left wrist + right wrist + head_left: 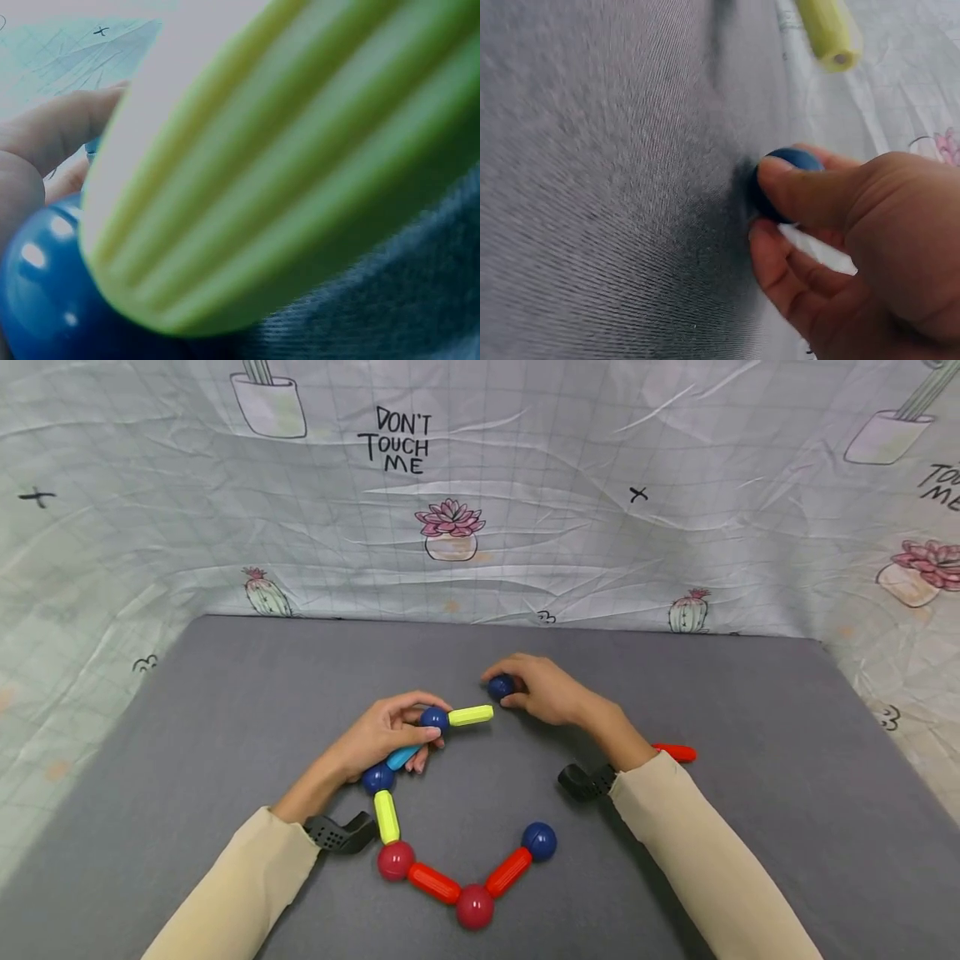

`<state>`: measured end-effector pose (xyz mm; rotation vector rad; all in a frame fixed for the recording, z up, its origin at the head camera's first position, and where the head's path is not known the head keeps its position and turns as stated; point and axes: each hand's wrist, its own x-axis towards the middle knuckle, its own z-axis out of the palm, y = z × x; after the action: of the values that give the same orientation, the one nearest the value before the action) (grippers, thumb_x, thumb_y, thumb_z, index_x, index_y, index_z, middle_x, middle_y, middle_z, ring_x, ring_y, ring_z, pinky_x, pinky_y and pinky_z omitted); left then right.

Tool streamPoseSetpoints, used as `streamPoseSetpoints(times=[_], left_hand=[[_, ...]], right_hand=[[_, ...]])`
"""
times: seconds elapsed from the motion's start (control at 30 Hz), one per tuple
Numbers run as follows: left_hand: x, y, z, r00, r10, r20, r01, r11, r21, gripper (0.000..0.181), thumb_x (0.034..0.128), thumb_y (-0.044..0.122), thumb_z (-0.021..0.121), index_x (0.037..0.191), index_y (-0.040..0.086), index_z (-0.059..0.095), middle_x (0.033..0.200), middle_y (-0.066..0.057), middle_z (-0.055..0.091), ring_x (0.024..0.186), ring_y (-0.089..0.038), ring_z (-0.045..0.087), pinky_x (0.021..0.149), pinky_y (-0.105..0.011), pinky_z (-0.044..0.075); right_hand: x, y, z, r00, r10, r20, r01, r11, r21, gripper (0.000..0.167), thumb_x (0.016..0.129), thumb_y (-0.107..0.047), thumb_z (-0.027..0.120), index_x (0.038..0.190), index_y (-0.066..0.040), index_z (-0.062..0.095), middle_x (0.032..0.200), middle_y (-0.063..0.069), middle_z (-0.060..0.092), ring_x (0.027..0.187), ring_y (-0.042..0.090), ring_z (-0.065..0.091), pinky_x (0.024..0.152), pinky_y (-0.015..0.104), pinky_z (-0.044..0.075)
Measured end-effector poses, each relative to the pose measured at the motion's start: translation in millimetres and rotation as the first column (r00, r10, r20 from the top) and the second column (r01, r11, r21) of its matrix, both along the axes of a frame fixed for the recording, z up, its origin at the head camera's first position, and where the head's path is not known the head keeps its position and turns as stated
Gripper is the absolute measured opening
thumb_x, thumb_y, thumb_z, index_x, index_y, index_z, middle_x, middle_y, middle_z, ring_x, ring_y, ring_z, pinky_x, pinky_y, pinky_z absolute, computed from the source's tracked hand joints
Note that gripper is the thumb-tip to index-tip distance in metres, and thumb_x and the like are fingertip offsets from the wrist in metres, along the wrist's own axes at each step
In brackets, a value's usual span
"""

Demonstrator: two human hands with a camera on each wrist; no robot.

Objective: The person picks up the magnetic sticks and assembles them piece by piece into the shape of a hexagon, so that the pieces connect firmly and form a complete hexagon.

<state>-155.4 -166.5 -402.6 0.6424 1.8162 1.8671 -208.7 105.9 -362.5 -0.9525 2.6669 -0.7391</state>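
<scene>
In the head view my left hand (390, 731) pinches a blue ball (434, 719) that joins a yellow-green rod (471, 716) to a light blue rod (403, 757). The yellow-green rod's free end points right, toward my right hand (551, 689). That hand grips a separate blue ball (500, 687) between thumb and fingers; the right wrist view shows this ball (799, 159) close against the table surface. From the light blue rod the chain runs through a blue ball (378, 777), a yellow-green rod (386, 817), a red ball (396, 861) and further red parts.
The chain's other end, a blue ball (539, 841), lies on the grey table (300, 668) at lower centre, joined by a red rod (508, 872) to a red ball (475, 907). A loose red rod (677, 752) lies partly behind my right forearm. Patterned cloth (525, 527) hangs behind the table.
</scene>
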Motion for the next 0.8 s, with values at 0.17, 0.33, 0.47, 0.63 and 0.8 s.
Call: streamPoseSetpoints(times=[0.17, 0.33, 0.47, 0.63, 0.8], left_hand=[[0.7, -1.0, -0.2, 1.0, -0.005, -0.008, 0.005, 1.0, -0.009, 0.033, 0.0954, 0.009, 0.059, 0.126, -0.001, 0.051, 0.092, -0.028, 0.064, 0.054, -0.023, 0.058, 0.052, -0.031, 0.051], [0.4, -0.3, -1.6, 1.0, 0.016, -0.022, -0.017, 0.999, -0.051, 0.034, 0.094, 0.013, 0.063, 0.125, 0.002, 0.053, 0.071, -0.025, 0.061, 0.054, -0.023, 0.058, 0.053, -0.032, 0.051], [-0.7, 0.7, -3.0, 0.999, 0.003, -0.05, -0.006, 0.998, -0.057, 0.035, 0.0944, 0.012, 0.062, 0.128, 0.006, 0.055, 0.084, -0.024, 0.064, 0.056, -0.023, 0.059, 0.054, -0.032, 0.052], [-1.4, 2.0, -1.7, 0.998, -0.014, -0.056, 0.011, 0.999, -0.049, 0.035, 0.0952, 0.009, 0.06, 0.13, 0.006, 0.055, 0.096, -0.024, 0.063, 0.059, -0.024, 0.059, 0.056, -0.032, 0.052], [-0.2, -0.6, -1.0, 0.999, -0.015, -0.047, 0.013, 0.999, -0.04, 0.035, 0.0952, 0.007, 0.059, 0.13, 0.002, 0.054, 0.095, -0.026, 0.062, 0.059, -0.024, 0.059, 0.056, -0.031, 0.052]], right_hand=[[14.4, 7.6, -0.1, 1.0, -0.027, 0.0, 0.027, 0.999, -0.024, 0.037, 0.09, -0.012, 0.068, 0.127, -0.012, 0.061, 0.101, 0.002, 0.058, 0.08, 0.019, 0.049, 0.07, 0.033, 0.04], [28.5, 19.1, -4.0, 0.999, -0.052, 0.012, 0.052, 0.995, -0.084, 0.037, 0.09, -0.018, 0.07, 0.125, -0.012, 0.062, 0.107, 0.001, 0.061, 0.083, 0.018, 0.052, 0.071, 0.033, 0.044], [35.9, 28.9, -8.2, 0.993, -0.093, 0.075, 0.105, 0.981, -0.165, 0.036, 0.088, -0.026, 0.072, 0.122, -0.014, 0.064, 0.095, -0.003, 0.061, 0.078, 0.016, 0.053, 0.066, 0.033, 0.044], [39.7, 34.7, -10.4, 0.979, -0.131, 0.156, 0.168, 0.952, -0.256, 0.038, 0.087, -0.034, 0.072, 0.12, -0.017, 0.065, 0.088, -0.001, 0.059, 0.077, 0.017, 0.054, 0.063, 0.032, 0.043], [40.4, 31.0, -11.0, 0.977, -0.116, 0.18, 0.17, 0.93, -0.325, 0.039, 0.085, -0.036, 0.073, 0.118, -0.018, 0.065, 0.088, 0.001, 0.059, 0.075, 0.018, 0.055, 0.061, 0.031, 0.043]])
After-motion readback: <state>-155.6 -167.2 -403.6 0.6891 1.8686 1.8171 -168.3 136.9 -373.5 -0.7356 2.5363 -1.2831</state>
